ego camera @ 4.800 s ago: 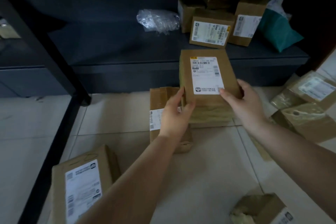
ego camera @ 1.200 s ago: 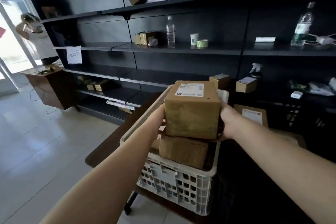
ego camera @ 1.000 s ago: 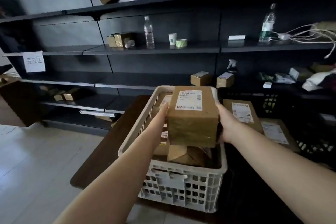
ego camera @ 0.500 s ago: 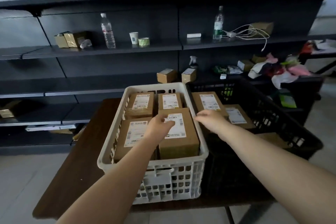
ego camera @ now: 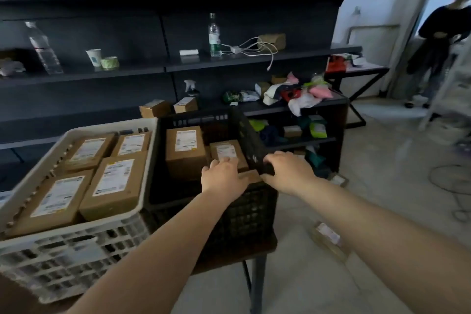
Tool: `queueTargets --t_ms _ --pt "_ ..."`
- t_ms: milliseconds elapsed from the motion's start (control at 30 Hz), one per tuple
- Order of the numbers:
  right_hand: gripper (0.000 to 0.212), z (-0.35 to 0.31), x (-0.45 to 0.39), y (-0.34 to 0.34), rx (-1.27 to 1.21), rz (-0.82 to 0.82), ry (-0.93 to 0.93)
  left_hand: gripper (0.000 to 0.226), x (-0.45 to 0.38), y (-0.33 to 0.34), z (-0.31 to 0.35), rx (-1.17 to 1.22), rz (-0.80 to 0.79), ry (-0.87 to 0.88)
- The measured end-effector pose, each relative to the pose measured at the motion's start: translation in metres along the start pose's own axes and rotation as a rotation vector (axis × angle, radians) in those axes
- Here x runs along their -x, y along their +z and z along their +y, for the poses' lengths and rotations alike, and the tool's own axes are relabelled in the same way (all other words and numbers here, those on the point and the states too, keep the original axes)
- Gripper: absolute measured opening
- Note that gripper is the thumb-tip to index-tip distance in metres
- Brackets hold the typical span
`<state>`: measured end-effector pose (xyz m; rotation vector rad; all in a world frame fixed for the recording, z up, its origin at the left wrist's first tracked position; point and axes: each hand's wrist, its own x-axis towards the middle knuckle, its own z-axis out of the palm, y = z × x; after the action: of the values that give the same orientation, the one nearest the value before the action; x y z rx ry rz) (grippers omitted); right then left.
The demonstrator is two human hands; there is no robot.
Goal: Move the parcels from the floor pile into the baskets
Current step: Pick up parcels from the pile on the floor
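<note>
Black basket (ego camera: 252, 140) | left hand (ego camera: 223, 178) flat on small parcel (ego camera: 226, 151) inside, nearer | right hand (ego camera: 289, 172) grips rim | white basket (ego camera: 76, 245) left, full

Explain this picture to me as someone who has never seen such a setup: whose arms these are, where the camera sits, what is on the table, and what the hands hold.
There is no machine. A person wears a wide-angle camera on the head, so you look down along their own bare arms. On a dark brown table stand two baskets: a white slotted plastic basket filled with brown cardboard parcels, and a black plastic basket holding a few more. The left hand rests on a small labelled brown parcel inside the black basket. The right hand is at that basket's right rim; whether it grips the rim is unclear. Dark shelves behind carry bottles, bags and boxes.
</note>
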<state>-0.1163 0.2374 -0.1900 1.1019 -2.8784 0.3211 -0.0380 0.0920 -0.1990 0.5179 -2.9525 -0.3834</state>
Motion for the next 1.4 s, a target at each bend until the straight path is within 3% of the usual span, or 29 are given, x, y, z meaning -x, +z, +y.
queueTargets --t_ms 233,433,667,1067,1400 --pt "0.034 0.127 0.042 -0.004 -0.020 0.007 0.108 0.053 -0.012 0.050 0.115 -0.010 -0.032 0.099" --pt "0.051 0.221 0.041 0.010 -0.010 -0.030 0.246 0.052 -0.067 0.094 0.175 -0.001 -0.093 0.126" --pt "0.044 0.334 -0.016 0.005 0.015 -0.080 0.349 0.052 -0.177 0.148 0.242 0.056 -0.200 0.148" --pt "0.044 0.507 -0.114 -0.014 0.005 -0.102 0.472 0.047 -0.361 0.208 0.360 0.016 -0.197 0.232" --pt "0.046 0.663 -0.229 0.021 -0.031 -0.258 0.270 0.050 -0.471 0.290 0.415 -0.008 -0.253 -0.041"
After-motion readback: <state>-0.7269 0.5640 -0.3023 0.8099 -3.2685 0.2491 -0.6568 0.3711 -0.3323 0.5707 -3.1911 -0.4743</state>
